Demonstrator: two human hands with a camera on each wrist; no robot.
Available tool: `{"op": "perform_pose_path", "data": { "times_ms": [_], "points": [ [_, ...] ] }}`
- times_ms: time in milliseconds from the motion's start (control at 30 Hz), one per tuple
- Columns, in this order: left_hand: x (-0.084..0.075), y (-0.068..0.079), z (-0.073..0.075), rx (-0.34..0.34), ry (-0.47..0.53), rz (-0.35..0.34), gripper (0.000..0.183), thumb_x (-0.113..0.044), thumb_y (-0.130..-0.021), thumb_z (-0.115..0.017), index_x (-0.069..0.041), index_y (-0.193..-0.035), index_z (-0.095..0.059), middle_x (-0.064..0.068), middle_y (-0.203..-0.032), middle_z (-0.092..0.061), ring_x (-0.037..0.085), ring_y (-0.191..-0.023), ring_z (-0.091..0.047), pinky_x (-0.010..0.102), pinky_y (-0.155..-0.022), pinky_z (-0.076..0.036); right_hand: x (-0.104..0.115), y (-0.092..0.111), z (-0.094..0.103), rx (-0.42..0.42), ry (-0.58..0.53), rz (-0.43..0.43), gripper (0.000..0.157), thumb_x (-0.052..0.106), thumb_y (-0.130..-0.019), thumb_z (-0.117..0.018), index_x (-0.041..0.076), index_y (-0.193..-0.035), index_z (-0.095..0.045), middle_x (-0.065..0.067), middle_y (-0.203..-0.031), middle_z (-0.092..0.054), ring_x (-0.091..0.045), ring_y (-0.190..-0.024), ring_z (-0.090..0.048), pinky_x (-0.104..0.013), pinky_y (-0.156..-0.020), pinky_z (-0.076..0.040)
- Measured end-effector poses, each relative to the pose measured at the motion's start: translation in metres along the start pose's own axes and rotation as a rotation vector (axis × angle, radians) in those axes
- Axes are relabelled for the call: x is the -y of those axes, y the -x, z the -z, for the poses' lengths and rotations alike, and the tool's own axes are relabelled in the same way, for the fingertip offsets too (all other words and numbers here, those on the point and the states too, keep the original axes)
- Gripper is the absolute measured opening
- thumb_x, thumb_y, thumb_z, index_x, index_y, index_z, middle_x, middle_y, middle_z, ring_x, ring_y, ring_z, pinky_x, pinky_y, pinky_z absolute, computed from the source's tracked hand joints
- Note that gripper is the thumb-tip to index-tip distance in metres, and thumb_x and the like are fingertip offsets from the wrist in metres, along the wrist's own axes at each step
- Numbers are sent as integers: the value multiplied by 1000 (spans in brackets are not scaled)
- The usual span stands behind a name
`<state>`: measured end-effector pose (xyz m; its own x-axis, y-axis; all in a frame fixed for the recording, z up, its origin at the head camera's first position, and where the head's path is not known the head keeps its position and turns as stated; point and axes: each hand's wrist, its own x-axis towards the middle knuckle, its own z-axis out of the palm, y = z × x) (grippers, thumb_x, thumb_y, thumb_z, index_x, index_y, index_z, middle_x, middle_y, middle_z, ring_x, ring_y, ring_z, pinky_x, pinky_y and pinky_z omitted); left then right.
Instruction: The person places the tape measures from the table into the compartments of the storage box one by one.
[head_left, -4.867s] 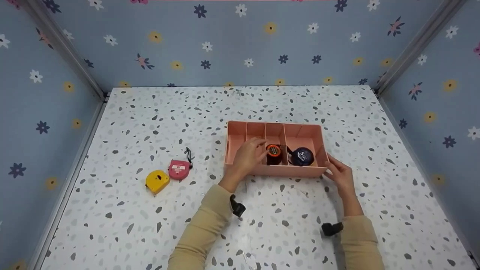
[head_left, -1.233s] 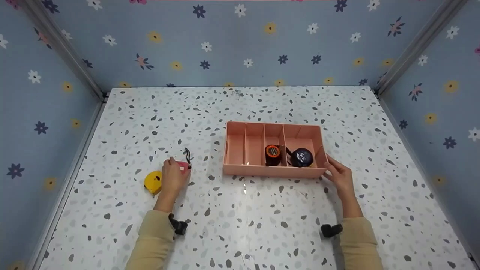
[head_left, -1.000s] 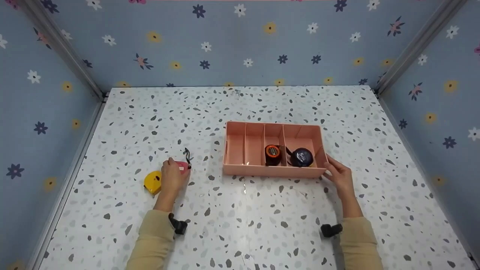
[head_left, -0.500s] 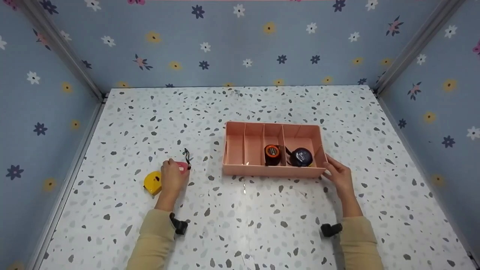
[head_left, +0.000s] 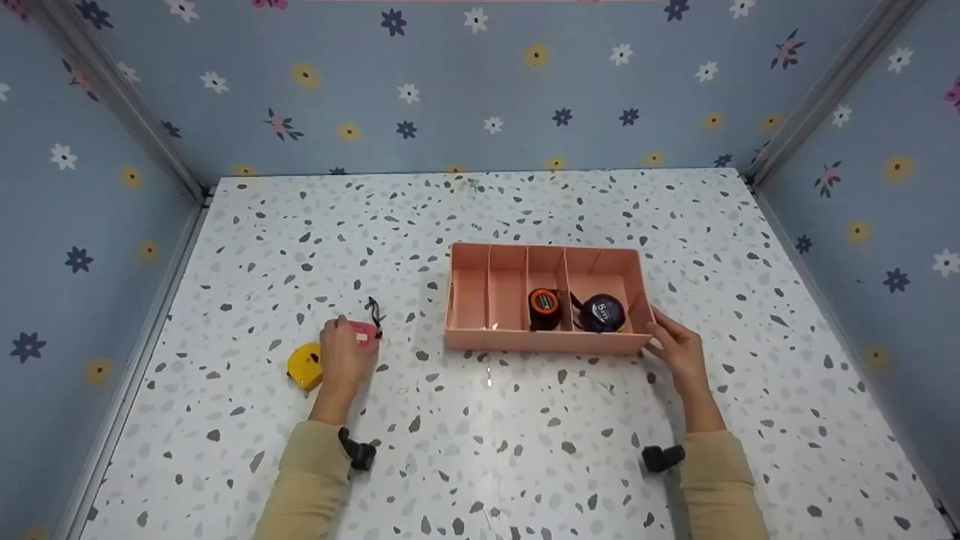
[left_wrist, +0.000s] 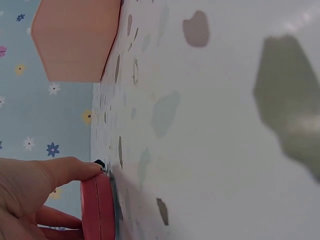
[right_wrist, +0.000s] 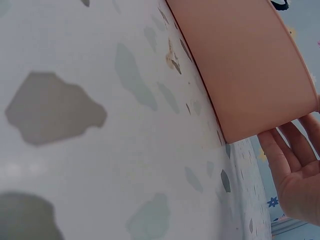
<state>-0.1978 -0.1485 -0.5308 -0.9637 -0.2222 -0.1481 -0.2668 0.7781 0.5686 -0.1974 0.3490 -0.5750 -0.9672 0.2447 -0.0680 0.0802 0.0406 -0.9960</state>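
Blue walls (head_left: 450, 97) with white, yellow, pink and dark flowers stand around a white table (head_left: 450, 450) covered in grey specks, and I can see a person's two bare hands down by it. Their left hand (head_left: 343, 360) is curled and has a pinch on a small, rounded pink tape measure (head_left: 364, 334), with the thumb on its edge and fingers behind it. That pink one is down at the table top, on the left side. A thin black cord (head_left: 376, 311) sticks out from it, pointing away from the person. Just beside the hand, on its left, sits a round, shiny yellow tape measure (head_left: 304, 365). Their right hand (head_left: 679, 349) is loose, holding nothing inside it, and its fingers touch the right end of a long pink plastic tray (head_left: 547, 343). Thin walls cut this tray into spaces. A black tape measure with an orange ring on top (head_left: 545, 307) sits in the third space from the left. Next to it, in the wide space at the right end, is a round dark blue tape measure marked 5m (head_left: 603, 313). Both arms have tan sleeves (head_left: 304, 472), and each wrist wears a little black camera (head_left: 361, 455).
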Motion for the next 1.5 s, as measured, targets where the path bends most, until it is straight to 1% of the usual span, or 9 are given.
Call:
{"op": "perform_pose_path", "data": {
  "times_ms": [100,267,400,567,667,800,1033,1233,1500],
  "points": [
    [-2,2,1,-4,9,-4,68,-13,-81,-63,15,-131,-27,31,-125,-34,40,-113,-34,47,-96,-33,-1,-1,0,-9,28,-5,56,41,-75,-67,15,-123,-55,-6,-128,-49,-21,-112,-49,-29,-75,-50],
    [-7,6,4,-52,14,-46,67,-14,-80,-64,16,-128,-30,32,-125,-35,41,-112,-36,47,-95,-34,-2,-1,0,-33,41,-28,51,38,-77,-66,16,-122,-56,-5,-126,-50,-21,-112,-49,-27,-73,-50],
    [-13,9,5,-78,34,-69,67,-14,-78,-66,16,-127,-32,32,-124,-36,41,-112,-36,46,-96,-33,0,-2,0,-27,35,-38,55,39,-76,-66,14,-123,-54,-5,-128,-49,-22,-114,-47,-27,-73,-50],
    [-21,13,7,-117,62,-114,67,-13,-76,-68,16,-126,-34,32,-123,-38,41,-110,-38,46,-94,-35,2,-1,-1,-31,36,-49,52,38,-77,-66,16,-123,-55,-3,-128,-49,-20,-113,-48,-25,-73,-50],
    [-25,16,8,-155,98,-156,65,-11,-75,-69,16,-124,-37,32,-121,-39,40,-108,-40,46,-93,-37,2,-1,0,-18,16,-36,54,38,-77,-66,15,-124,-54,-5,-128,-49,-19,-112,-49,-25,-73,-50],
    [-31,20,10,-178,139,-192,64,-10,-74,-70,16,-124,-38,32,-120,-40,40,-107,-40,46,-91,-39,2,0,1,4,-14,-10,58,41,-74,-68,14,-124,-54,-7,-128,-48,-17,-109,-50,-25,-72,-50],
    [-40,25,13,-179,129,-218,65,-11,-74,-70,15,-124,-38,31,-122,-40,39,-108,-41,46,-92,-38,1,0,2,13,-28,-3,60,43,-72,-69,14,-123,-55,-8,-128,-48,-16,-107,-52,-26,-73,-50],
    [-49,29,15,-171,123,-217,65,-12,-75,-70,13,-126,-38,29,-124,-39,37,-111,-39,46,-93,-37,3,1,1,9,-13,-13,61,44,-71,-68,14,-123,-55,-7,-128,-48,-16,-107,-52,-26,-72,-50],
    [-62,32,17,-183,120,-238,67,-13,-73,-72,12,-125,-40,28,-122,-41,36,-110,-41,44,-93,-37,5,2,-1,8,-10,-13,63,45,-71,-69,13,-123,-54,-8,-128,-48,-17,-107,-52,-26,-72,-50]
  ]
}}
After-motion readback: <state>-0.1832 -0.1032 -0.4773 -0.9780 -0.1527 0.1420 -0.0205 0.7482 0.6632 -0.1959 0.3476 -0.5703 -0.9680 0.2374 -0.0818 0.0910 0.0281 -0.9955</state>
